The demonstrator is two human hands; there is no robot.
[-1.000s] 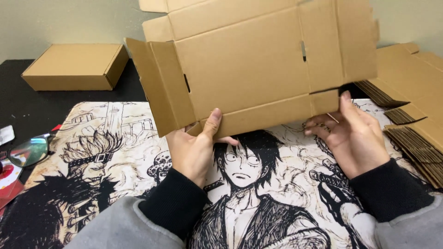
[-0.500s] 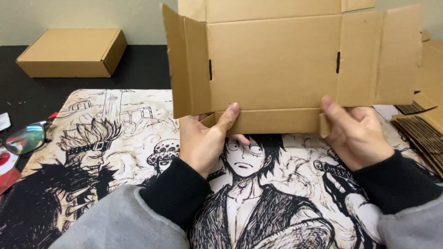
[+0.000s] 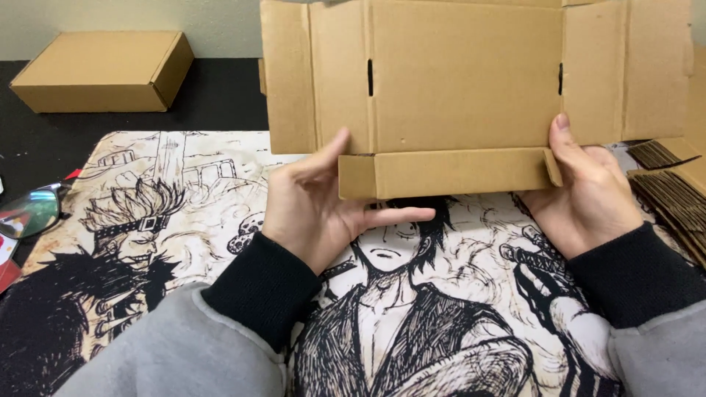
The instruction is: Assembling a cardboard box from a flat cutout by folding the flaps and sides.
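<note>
Cardboard blank held up by both hands

Cardboard box blank (image 3: 471, 81), flat and unfolded, stands upright above the illustrated mat (image 3: 184, 242), its narrow bottom flap (image 3: 448, 173) bent toward the camera. Left hand (image 3: 323, 206) pinches the lower left edge, thumb in front, fingers spread under the flap. Right hand (image 3: 588, 195) grips the lower right corner, thumb pressed on the panel. Beyond the left hand sits a closed carton (image 3: 103, 70); glasses (image 3: 29, 209) lie far left.

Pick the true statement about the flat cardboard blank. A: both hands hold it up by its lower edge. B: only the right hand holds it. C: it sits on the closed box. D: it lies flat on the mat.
A: the left hand and right hand grip the cardboard blank at its folded lower flap, raised above the illustrated mat.
</note>
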